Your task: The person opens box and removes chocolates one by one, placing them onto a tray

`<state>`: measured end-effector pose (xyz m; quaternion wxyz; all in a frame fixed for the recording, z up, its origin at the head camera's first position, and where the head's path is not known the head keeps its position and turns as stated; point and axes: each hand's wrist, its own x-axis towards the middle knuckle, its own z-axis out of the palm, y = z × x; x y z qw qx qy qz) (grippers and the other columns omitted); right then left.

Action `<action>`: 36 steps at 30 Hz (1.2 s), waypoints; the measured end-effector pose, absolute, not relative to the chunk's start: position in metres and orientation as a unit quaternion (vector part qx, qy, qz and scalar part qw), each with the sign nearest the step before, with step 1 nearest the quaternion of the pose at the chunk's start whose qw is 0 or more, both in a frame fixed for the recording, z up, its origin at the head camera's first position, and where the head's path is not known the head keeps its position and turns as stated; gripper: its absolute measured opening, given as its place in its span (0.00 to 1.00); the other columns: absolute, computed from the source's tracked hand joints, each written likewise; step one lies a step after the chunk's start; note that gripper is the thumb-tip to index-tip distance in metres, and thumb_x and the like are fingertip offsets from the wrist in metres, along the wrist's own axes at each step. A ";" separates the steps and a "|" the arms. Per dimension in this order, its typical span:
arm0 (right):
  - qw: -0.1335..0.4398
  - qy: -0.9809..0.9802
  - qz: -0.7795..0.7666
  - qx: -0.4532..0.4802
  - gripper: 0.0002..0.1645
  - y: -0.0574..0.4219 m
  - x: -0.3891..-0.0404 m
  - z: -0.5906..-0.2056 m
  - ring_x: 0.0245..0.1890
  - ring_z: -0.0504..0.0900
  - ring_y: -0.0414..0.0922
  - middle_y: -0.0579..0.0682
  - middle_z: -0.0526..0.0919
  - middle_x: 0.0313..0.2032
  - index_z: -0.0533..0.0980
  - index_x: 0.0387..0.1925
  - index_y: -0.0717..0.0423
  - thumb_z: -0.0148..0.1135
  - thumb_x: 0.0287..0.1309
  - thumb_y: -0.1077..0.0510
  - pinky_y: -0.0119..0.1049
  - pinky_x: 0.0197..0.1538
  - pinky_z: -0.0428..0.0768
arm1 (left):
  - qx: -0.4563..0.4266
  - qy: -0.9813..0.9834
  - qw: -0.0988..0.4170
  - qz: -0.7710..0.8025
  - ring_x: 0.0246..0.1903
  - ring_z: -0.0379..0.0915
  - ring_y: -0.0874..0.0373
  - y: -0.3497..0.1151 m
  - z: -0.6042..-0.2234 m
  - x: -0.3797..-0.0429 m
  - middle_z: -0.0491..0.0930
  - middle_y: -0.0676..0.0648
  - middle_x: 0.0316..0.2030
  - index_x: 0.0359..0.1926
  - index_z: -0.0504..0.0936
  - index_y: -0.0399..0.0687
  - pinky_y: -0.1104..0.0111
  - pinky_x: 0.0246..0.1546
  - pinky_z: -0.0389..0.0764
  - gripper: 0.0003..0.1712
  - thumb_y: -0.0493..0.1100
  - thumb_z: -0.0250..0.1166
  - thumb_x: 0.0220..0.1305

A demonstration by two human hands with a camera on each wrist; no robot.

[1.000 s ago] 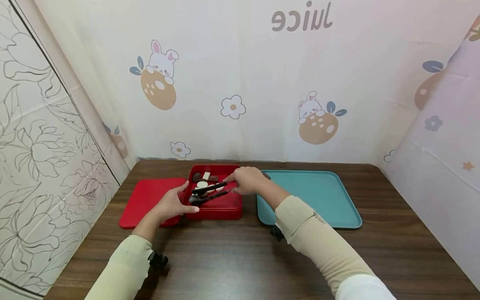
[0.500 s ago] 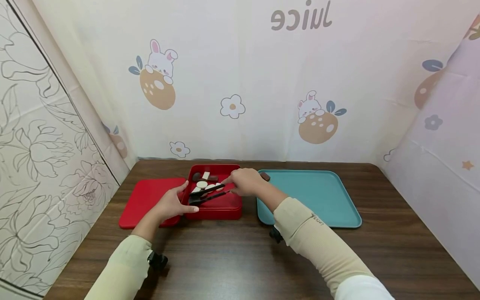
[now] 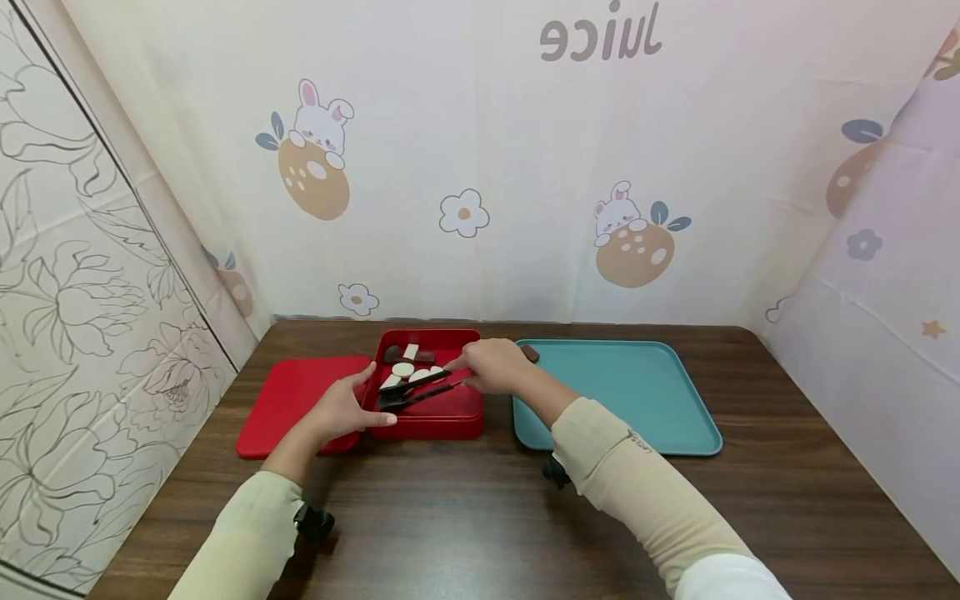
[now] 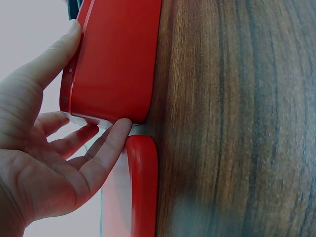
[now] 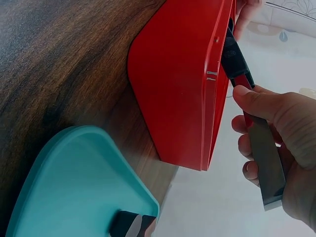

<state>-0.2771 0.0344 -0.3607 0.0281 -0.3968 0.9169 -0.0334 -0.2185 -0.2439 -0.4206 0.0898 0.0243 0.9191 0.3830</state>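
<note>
Hands work at both sides of the red box (image 3: 431, 428): the right hand (image 3: 491, 365) pinches a pair of tongs (image 3: 417, 382) between its thumb and curled fingers, and the left hand (image 3: 337, 408) spreads against the box's near left corner, thumb along the near rim and fingers by the left wall. The tongs slant down leftward into the box, their two arms parted and their black tips over its near left part. Whether the tips have hold of a piece is hard to tell from these angles. The right wrist view shows the broad grey end of the tongs crossing the palm.

Inside the box, a round white piece (image 3: 402, 369) and other pale ones lie just beyond the tongs. Farther back are a white oblong (image 3: 411, 351), a dark round piece (image 3: 392, 354) and a brown bar (image 3: 425, 357).

Left of the box lies a flat red panel (image 3: 300, 400), partly behind the left hand. To the right is a teal tray (image 3: 622, 400), with a brown piece (image 3: 529, 353) at its far left corner. Everything stands on a dark wood-grain table (image 3: 465, 517), backed by a pale curtain (image 3: 525, 125) printed with rabbits and flowers.
</note>
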 end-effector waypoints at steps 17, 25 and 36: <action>-0.006 0.915 -0.059 -0.399 0.23 0.057 -0.278 -0.362 0.25 0.73 0.37 0.43 0.80 0.31 0.82 0.55 0.42 0.71 0.56 0.55 0.29 0.21 0.70 | 0.017 0.921 0.092 0.379 0.65 0.57 0.36 -0.244 -0.421 -0.219 0.60 0.31 0.68 0.76 0.52 0.46 0.49 0.51 0.78 0.65 0.60 0.78 0.44; -0.015 0.915 -0.078 -0.395 0.23 0.070 -0.276 -0.358 0.23 0.72 0.36 0.40 0.77 0.29 0.82 0.55 0.43 0.72 0.56 0.55 0.28 0.20 0.67 | 0.012 0.919 0.094 0.383 0.65 0.57 0.37 -0.243 -0.421 -0.220 0.60 0.32 0.68 0.76 0.52 0.47 0.50 0.50 0.79 0.65 0.60 0.78 0.44; -0.023 0.915 -0.092 -0.392 0.23 0.085 -0.269 -0.352 0.20 0.70 0.36 0.40 0.74 0.24 0.82 0.55 0.43 0.72 0.56 0.54 0.28 0.20 0.68 | 0.008 0.917 0.095 0.387 0.65 0.56 0.37 -0.243 -0.419 -0.219 0.59 0.32 0.69 0.76 0.51 0.47 0.51 0.48 0.81 0.64 0.58 0.79 0.45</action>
